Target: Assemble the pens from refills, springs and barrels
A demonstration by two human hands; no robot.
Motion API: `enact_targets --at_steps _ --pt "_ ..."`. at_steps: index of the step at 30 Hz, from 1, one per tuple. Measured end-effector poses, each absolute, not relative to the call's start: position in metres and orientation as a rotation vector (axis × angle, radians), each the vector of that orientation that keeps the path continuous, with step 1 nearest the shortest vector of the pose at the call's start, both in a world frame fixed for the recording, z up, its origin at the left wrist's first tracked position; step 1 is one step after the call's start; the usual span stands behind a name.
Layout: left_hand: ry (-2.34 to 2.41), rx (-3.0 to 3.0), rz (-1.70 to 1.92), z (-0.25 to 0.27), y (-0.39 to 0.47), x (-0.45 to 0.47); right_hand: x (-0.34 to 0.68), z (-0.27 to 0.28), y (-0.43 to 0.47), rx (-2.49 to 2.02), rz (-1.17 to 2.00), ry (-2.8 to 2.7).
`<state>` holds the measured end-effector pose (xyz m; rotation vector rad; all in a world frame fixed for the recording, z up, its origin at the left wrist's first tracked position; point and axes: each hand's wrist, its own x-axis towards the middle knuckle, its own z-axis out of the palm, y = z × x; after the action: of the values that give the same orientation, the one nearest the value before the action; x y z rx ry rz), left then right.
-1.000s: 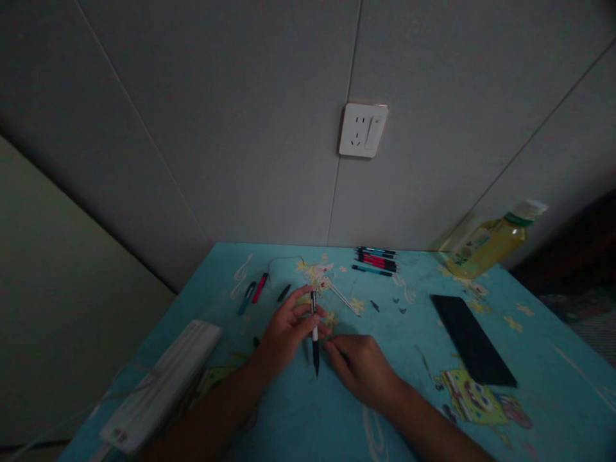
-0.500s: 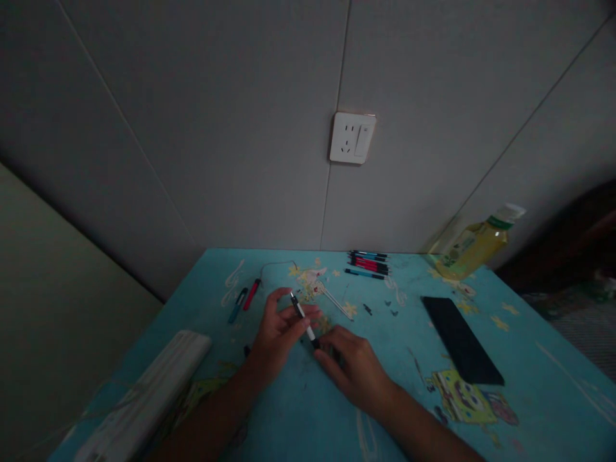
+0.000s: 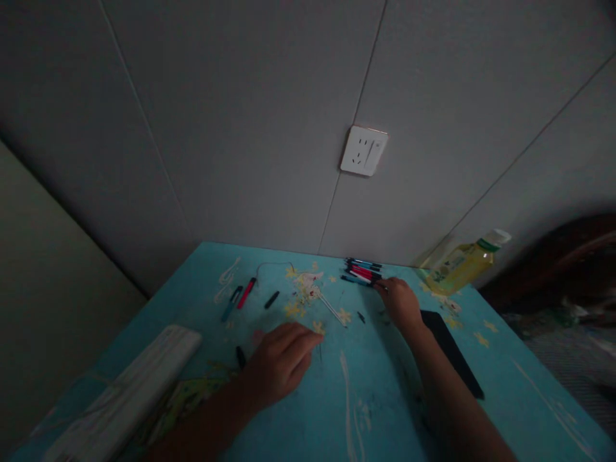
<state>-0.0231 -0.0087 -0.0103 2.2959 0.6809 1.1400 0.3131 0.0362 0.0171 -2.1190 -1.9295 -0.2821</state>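
Note:
My right hand (image 3: 400, 303) reaches to the back of the table, its fingers closed on the end of a white pen (image 3: 360, 277). The pen lies against a row of pens (image 3: 363, 265) with red, blue and black barrels. Nearer to me, my left hand (image 3: 283, 359) hovers over the table with its fingers pinched together. Whatever they hold, if anything, is too small to make out. Around it lie a short black piece (image 3: 272, 299), another black piece (image 3: 240, 357) by the wrist, a red barrel (image 3: 247, 292) and a blue pen part (image 3: 231, 303).
A white power strip (image 3: 129, 391) lies at the left. On the right are a dark flat slab (image 3: 452, 353), partly behind my right forearm, and a bottle of yellow liquid (image 3: 457, 266). A small dark piece (image 3: 361, 317) rests mid-table. A socket (image 3: 364, 151) is on the wall.
My right hand has carried the white pen from between both hands to the row at the back. My left hand has let go of the pen and lowered, its fingers now pinched.

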Motion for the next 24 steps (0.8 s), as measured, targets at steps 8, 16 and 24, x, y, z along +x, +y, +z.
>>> enact_targets --at_steps 8,16,24 --pt "0.682 2.463 0.992 0.003 -0.014 -0.018 0.332 0.006 0.059 -2.159 -0.326 -2.007" --pt "0.794 2.533 0.851 0.008 -0.015 -0.016 0.314 0.006 0.047 -2.05 -0.339 -1.99" --pt "1.27 2.372 0.952 0.01 0.002 -0.028 0.268 0.003 -0.014 -1.821 0.006 -1.994"
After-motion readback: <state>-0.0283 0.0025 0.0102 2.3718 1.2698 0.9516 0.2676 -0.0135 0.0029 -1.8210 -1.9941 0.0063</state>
